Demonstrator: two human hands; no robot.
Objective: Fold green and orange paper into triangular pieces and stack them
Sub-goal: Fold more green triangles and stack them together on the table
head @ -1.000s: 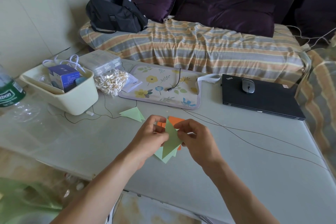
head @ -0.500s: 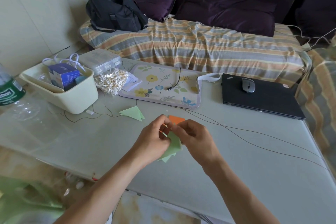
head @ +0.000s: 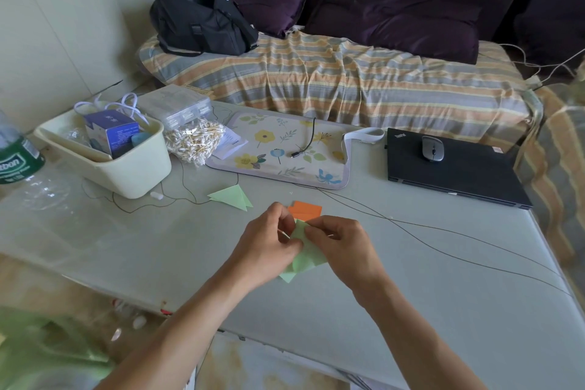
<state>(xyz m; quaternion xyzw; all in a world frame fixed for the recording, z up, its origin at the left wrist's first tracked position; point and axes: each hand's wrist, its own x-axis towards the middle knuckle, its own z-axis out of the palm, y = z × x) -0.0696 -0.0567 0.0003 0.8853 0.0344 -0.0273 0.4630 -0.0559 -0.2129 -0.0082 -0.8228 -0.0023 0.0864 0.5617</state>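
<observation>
Behind our pale surface [head: 443, 310] runs a striped sofa. Low in the centre of the frame, our left hand [head: 269, 250] and right hand [head: 343, 247] both pinch the green paper [head: 308, 255], fingers curled narrow around its upper corner. Orange paper [head: 305, 209] lies just beyond it; a finished green triangle [head: 232, 196] sits nearby to the upper left. We judge a fold is mid-crease; next calls for pressing the edge flat, then stacking.
</observation>
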